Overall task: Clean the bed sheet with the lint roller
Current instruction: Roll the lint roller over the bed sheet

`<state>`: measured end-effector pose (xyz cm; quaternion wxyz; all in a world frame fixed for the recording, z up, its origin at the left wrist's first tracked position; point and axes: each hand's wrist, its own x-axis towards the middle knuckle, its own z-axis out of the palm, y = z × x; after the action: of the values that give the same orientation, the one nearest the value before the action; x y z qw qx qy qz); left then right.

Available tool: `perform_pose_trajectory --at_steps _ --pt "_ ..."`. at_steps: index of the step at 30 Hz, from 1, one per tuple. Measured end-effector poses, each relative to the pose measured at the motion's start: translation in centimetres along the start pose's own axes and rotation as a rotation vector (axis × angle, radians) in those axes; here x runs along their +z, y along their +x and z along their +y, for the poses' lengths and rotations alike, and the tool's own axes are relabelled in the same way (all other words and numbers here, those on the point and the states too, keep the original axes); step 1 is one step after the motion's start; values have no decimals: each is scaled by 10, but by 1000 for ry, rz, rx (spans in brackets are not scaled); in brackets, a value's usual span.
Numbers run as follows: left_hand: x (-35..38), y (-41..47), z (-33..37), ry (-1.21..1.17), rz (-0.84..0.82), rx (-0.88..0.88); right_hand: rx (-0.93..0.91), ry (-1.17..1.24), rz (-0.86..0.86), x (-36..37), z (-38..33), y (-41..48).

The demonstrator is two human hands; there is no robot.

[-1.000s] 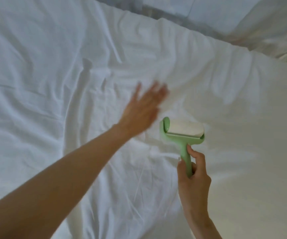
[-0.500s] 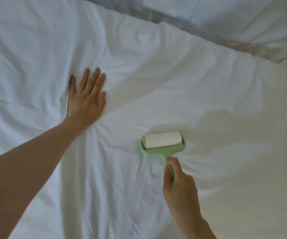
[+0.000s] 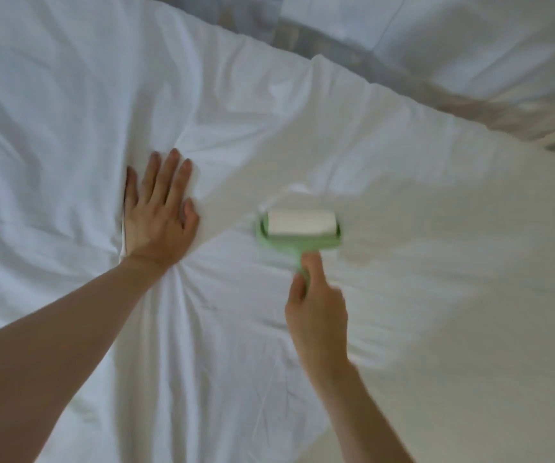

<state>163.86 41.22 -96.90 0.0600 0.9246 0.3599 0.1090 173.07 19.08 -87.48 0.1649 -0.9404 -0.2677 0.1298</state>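
White bed sheet (image 3: 419, 262), left hand (image 3: 155, 218) pressing, right hand (image 3: 316, 315) gripping lint roller (image 3: 297, 228)

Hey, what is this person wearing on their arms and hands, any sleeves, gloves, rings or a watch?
Nothing worn shows. The left hand and right hand are bare, no gloves, rings or watch; the left forearm and right forearm are uncovered up to the picture's edge.

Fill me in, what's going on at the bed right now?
A person is working over the white bed sheet with a green lint roller. The right hand grips the roller's handle, and the roll appears to lie on the sheet; it is slightly blurred. The left hand presses flat on the sheet to the roller's left, fingers straight, with creases fanning out around it. A pillow lies beyond.
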Motion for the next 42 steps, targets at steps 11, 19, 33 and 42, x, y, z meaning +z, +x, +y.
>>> perform_pose_trajectory --at_steps 11,19,33,42 --pt "5 1 0 0 14 9 -28 -97 7 -3 -15 40" --pt "8 3 -2 -6 50 25 -24 79 17 0 -66 180" --pt "9 3 -4 -44 52 30 -26 -83 34 19 -29 63" --pt "10 4 -5 -57 59 28 -23 60 84 8 -85 222"
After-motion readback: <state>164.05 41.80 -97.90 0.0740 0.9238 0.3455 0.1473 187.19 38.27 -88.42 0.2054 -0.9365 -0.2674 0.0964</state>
